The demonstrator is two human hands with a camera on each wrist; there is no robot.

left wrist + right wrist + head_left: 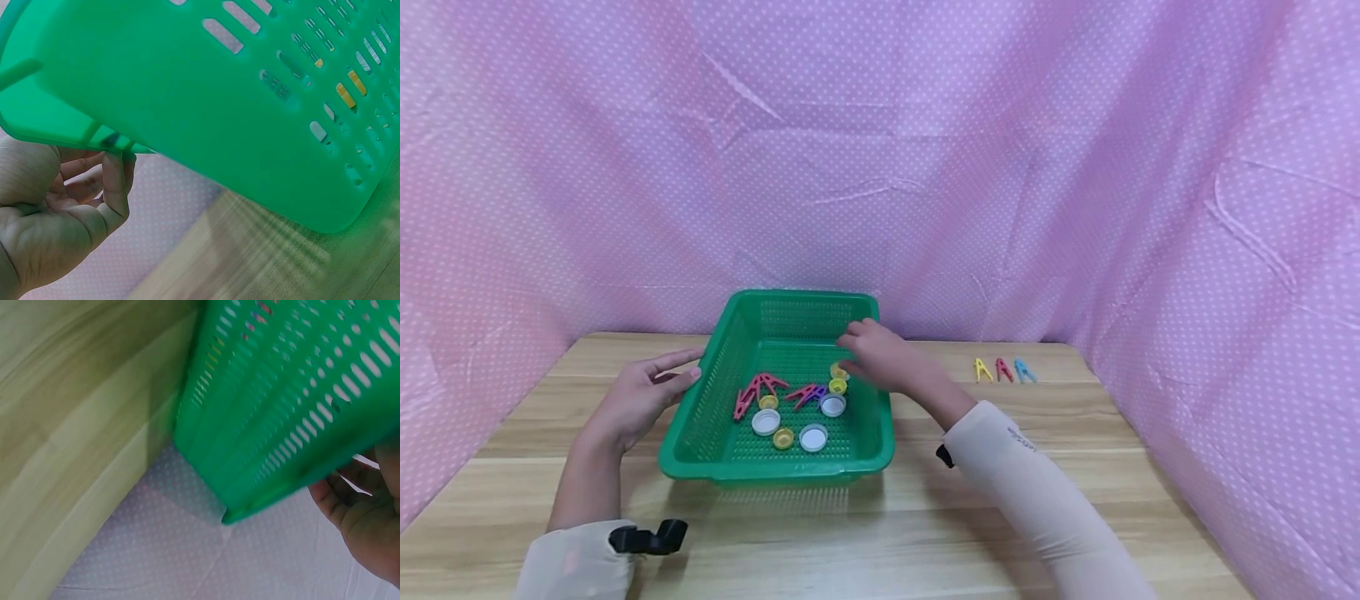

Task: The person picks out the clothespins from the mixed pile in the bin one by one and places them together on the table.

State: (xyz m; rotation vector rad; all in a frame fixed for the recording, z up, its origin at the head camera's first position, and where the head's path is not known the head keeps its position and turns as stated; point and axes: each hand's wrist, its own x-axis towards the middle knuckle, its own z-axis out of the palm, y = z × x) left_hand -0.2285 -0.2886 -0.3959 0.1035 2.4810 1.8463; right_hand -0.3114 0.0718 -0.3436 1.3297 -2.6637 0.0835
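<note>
A green plastic basket with slotted walls stands on the table in front of me. Inside lie red clothespins, a purple clothespin, white caps and yellow caps. My left hand is at the basket's left side, thumb and fingertips against the outside of the rim; the left wrist view shows them right under its edge. My right hand reaches over the right rim, fingers loosely bent above the inside. Its thumb is close over a yellow cap, and nothing shows between its fingers.
On the wooden table, a yellow clothespin, a red clothespin and a blue clothespin stand in a row to the right of the basket. A pink dotted cloth hangs behind the table and along its sides.
</note>
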